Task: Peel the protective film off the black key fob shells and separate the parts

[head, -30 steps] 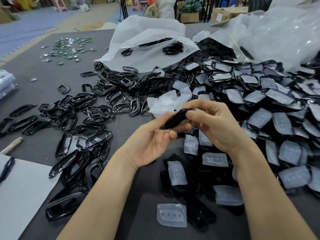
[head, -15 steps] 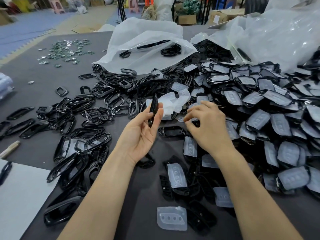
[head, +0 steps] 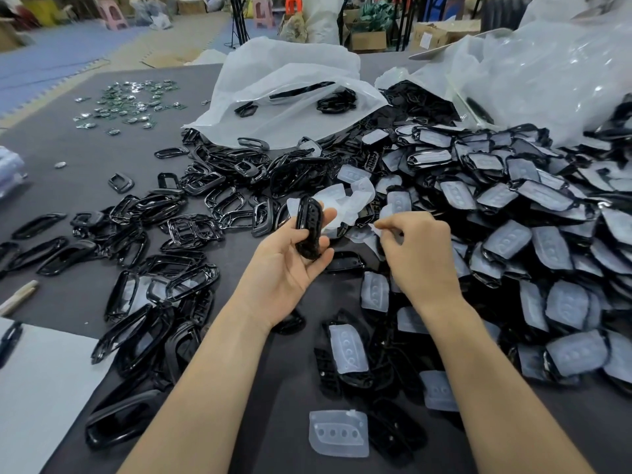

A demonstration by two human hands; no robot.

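Shell [head: 309, 230] now face-on, gripped in left hand [head: 287, 268]; film [head: 376, 229] newly pinched in right hand [head: 420, 258].

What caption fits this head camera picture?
Left hand holds a black shell; right hand pinches clear film.

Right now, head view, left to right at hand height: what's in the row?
Left to right: pile of empty black frames → left hand → black key fob shell in its grip → clear film piece → right hand pinching it → heap of film-covered shells.
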